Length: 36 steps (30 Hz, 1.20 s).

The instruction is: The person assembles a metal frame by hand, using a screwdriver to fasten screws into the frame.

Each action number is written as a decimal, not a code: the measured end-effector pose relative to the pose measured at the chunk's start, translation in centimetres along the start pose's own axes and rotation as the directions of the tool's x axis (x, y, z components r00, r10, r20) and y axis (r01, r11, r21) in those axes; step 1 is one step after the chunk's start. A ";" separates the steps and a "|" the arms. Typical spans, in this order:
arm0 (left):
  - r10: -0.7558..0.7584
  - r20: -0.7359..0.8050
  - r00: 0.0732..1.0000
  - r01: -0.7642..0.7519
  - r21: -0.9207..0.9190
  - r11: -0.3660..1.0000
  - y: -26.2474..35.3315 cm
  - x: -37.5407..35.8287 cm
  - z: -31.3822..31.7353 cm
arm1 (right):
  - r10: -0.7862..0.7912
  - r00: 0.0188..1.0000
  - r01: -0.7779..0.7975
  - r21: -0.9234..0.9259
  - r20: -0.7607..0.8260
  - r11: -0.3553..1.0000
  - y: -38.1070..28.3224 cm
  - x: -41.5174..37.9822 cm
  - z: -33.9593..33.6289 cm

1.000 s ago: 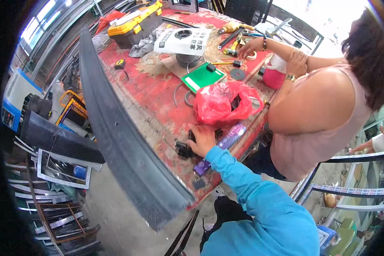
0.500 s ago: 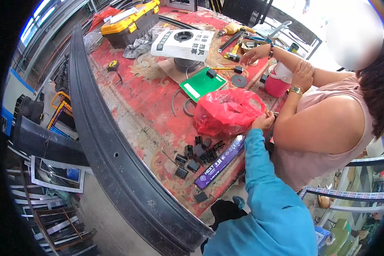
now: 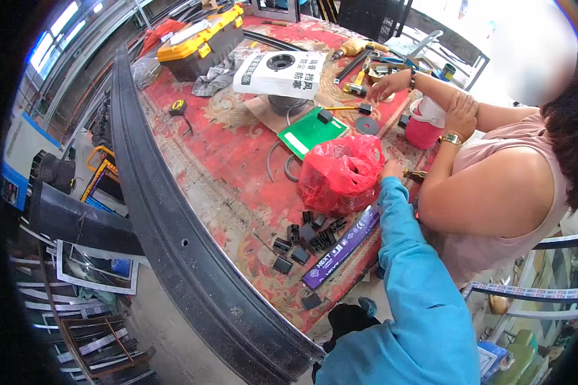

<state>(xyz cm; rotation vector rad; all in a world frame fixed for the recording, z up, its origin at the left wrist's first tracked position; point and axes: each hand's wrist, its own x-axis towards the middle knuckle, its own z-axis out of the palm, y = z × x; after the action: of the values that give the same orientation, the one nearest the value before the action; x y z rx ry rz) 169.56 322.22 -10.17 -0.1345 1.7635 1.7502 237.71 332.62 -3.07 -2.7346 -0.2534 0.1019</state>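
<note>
The largest change is in the long black curved panel [image 3: 157,212]: its near end now reaches farther right along the near edge of the red patterned desk [image 3: 202,170] than one second ago. I cannot tell what moves it, because the left hand is out of the view.

The arm in the blue sleeve [image 3: 411,256] also has moved. Its right hand [image 3: 392,169] is no more over the small black plastic blocks [image 3: 300,255]; it is now at the right side of the thin red plastic bag [image 3: 340,179]. The bag looks more gathered than half a second ago. I judge that the handling of the blocks is paused, and the attention is now beside the bag.

The bag lies just left of the right fingers, seeming to touch them. The long purple box [image 3: 343,247] is nearer and to the left of them, and the blocks lie loosely farther left, beyond this box. A small dark tool [image 3: 415,174] is just right of the fingers, close to the forearm of the other person [image 3: 488,218]. The right fingers look a little bent and partly hidden; whether they grip the bag or the tool, I cannot tell.
</note>
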 end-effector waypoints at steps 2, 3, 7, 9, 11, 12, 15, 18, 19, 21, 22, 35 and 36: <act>0.001 -0.006 1.000 -0.002 -0.034 0.999 0.2 -0.1 0.3 | -0.087 0.992 0.107 -0.221 0.096 0.969 0.0 1.1 0.0; 0.000 -0.008 1.000 -0.001 -0.050 0.999 0.3 -0.1 0.5 | -0.089 0.991 0.109 -0.217 0.096 0.970 0.0 1.2 0.4; -0.014 -0.024 1.000 0.011 -0.122 0.992 0.0 -0.6 0.4 | 0.111 0.951 -0.072 0.141 -0.290 0.987 -2.6 -0.5 -1.9; -0.018 -0.031 0.999 0.012 -0.157 0.988 0.0 -0.9 0.1 | 0.009 0.878 0.070 0.146 -0.478 0.987 -3.1 -0.3 -1.7; -0.025 -0.029 0.999 0.019 -0.170 0.985 0.1 -1.2 -1.1 | -0.092 0.665 0.357 0.208 -0.741 0.911 -4.3 -1.0 -2.1; -0.031 -0.022 0.999 0.027 -0.172 0.985 0.2 -1.4 -1.7 | -0.104 0.662 0.371 0.204 -0.742 0.906 -4.8 -2.6 -3.2; -0.044 0.014 0.999 0.046 -0.210 0.977 0.5 -1.9 -2.8 | -0.104 0.511 0.483 0.185 -0.853 0.856 -6.2 -7.3 -5.0; -0.042 0.067 0.997 0.058 -0.257 0.965 1.6 -1.3 -4.0 | -0.084 0.506 0.583 0.268 -0.858 0.767 -5.2 -12.9 -6.8; -0.046 0.087 0.995 0.067 -0.265 0.962 1.8 -1.1 -4.8 | -0.126 0.517 0.638 0.283 -0.847 0.716 -4.3 -15.1 -8.0; -0.063 0.113 0.992 0.091 -0.267 0.959 2.0 -0.4 -7.9 | -0.170 0.520 0.681 0.286 -0.837 0.675 -1.8 -19.9 -10.3; -0.075 0.120 0.990 0.104 -0.263 0.959 2.0 -0.1 -10.1 | -0.185 0.518 0.721 0.310 -0.835 0.619 -0.3 -22.5 -11.4; 0.012 -0.140 0.990 -0.002 0.072 0.997 0.6 0.1 -19.0 | -0.301 0.876 0.477 0.760 -0.376 0.442 33.4 -44.9 -29.6; 0.057 -0.178 0.982 -0.046 0.066 0.997 0.1 0.4 -19.6 | -0.307 0.860 0.508 0.731 -0.407 0.455 35.8 -44.7 -30.7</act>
<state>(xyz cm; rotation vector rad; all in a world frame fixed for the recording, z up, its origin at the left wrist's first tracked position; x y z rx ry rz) 162.12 304.22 -12.15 -0.2294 1.9641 1.7647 202.94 280.08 12.92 -1.6384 -0.6253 -0.1836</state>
